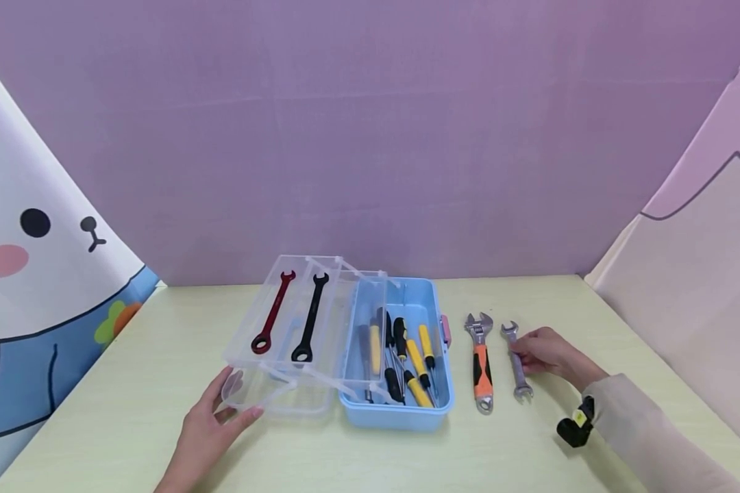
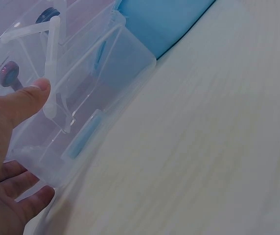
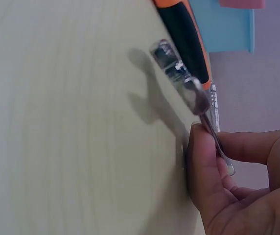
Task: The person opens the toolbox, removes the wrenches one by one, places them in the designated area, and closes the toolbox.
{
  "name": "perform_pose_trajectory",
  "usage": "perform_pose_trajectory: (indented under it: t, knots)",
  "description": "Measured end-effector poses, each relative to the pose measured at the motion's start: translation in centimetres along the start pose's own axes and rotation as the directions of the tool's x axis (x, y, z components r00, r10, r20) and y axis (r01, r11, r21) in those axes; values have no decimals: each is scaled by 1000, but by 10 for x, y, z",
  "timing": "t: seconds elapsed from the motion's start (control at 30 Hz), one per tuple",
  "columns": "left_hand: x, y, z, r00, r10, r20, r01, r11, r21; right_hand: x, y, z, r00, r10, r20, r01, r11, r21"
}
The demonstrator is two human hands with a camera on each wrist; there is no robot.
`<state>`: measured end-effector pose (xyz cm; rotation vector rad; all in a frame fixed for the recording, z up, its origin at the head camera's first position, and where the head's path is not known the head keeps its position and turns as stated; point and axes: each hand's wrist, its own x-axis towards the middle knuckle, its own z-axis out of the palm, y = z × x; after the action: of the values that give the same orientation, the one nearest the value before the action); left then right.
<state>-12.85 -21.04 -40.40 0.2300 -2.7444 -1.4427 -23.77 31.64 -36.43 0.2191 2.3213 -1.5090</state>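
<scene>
My right hand pinches a silver double open-ended wrench between thumb and fingers. In the right wrist view the wrench is tilted, one end over its shadow on the table. An adjustable wrench with an orange and black handle lies just left of it. At the left, my left hand is at the near left corner of the toolbox's clear lid, thumb and fingers spread about it. Above that lid, the clear tray bears a red combination wrench and a black combination wrench.
The blue toolbox stands mid-table with several yellow and black screwdrivers inside. White hinge arms link tray and box. A pink latch sticks out at its right. A purple cloth wall rises behind the table.
</scene>
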Motion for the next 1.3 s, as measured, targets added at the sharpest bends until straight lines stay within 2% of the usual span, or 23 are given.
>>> perform_pose_trajectory:
  t: [0.37, 0.5, 0.67, 0.9, 1.3]
  knots:
    - [-2, 1, 1, 1000, 21, -21, -22, 999, -36, 6, -1, 1, 998, 38, -59, -44, 993, -112]
    - [-1, 2, 1, 1000, 11, -14, -11, 1000, -29, 5, -2, 1, 996, 25, -88, -39, 986, -162]
    - [0, 2, 0, 1000, -6, 0, 6, 1000, -10, 4, -2, 2, 989, 16, -146, -54, 963, -263]
    - [0, -1, 1, 1000, 5, -11, -5, 1000, -10, 3, -5, 5, 980, 32, -196, -98, 937, -336]
    - [1, 0, 1, 1000, -9, -7, 9, 1000, -10, 3, -8, 5, 977, 43, -208, -128, 902, -412]
